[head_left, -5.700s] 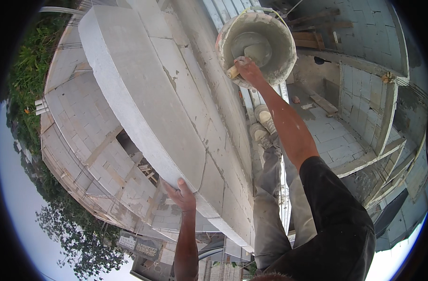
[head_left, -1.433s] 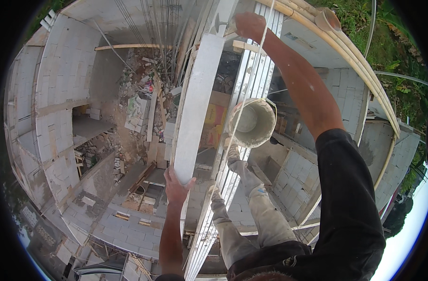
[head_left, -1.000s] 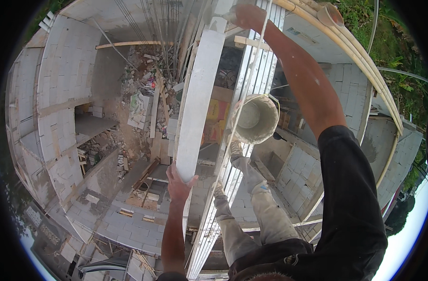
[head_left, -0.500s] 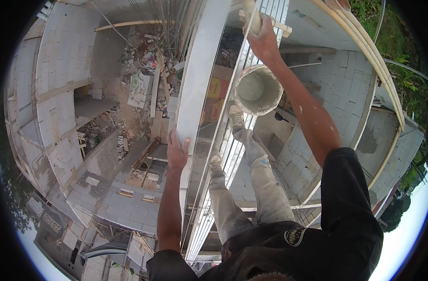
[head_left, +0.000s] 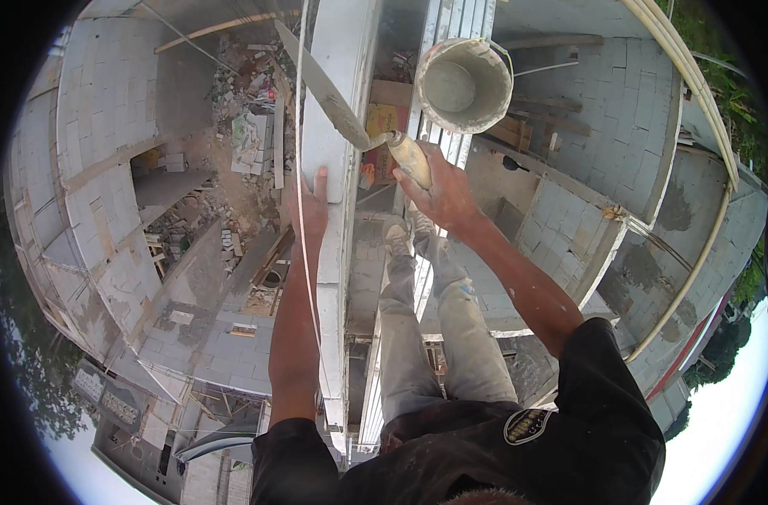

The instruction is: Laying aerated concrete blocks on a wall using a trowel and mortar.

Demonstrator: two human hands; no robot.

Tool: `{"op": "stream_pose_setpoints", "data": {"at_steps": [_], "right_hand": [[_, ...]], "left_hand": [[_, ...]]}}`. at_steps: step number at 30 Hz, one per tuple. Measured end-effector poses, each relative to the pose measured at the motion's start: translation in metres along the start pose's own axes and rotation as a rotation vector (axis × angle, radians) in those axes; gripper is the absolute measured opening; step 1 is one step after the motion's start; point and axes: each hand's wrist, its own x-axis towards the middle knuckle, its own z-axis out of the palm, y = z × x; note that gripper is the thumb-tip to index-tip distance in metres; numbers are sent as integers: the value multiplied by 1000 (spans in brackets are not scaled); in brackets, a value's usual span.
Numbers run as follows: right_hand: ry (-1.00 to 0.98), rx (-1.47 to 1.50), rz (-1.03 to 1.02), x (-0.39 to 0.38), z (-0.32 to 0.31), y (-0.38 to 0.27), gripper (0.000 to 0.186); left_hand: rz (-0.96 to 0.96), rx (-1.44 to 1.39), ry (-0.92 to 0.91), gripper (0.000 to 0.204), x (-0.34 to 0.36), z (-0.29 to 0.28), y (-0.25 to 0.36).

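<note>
My right hand (head_left: 439, 189) is closed round the wooden handle (head_left: 410, 159) of a trowel, whose mortar-smeared blade (head_left: 321, 88) reaches up-left over a long pale block course (head_left: 333, 278). Below the blade, my left hand (head_left: 308, 210) grips the left edge of that course, near a taut white cord (head_left: 300, 143). A mortar-crusted bucket (head_left: 502, 84) with a little grey slurry in it stands on narrow metal planks (head_left: 439, 25). My shoes (head_left: 397, 236) are on the planks.
I am high above unfinished block rooms (head_left: 106, 219) with rubble and boards (head_left: 245, 143) below. Partition walls (head_left: 619, 101) lie under me to the right. Bamboo poles (head_left: 720, 151) curve along the far right, beside greenery. Bundled rebar (head_left: 645, 231) sticks out at the right.
My right hand has come down from the top, bringing the trowel below the bucket with its blade swung left. My left hand sits higher in the picture, as does the bucket.
</note>
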Motion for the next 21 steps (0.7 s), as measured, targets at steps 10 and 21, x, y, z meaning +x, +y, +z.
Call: {"op": "stream_pose_setpoints", "data": {"at_steps": [10,21], "right_hand": [[-209,-228,76,-18,42,18,39],[-8,-24,-8,-25,29,-8,40]], "left_hand": [[73,186,146,60,-1,4,-6],[102,272,159,63,-2,9,-14]]}}
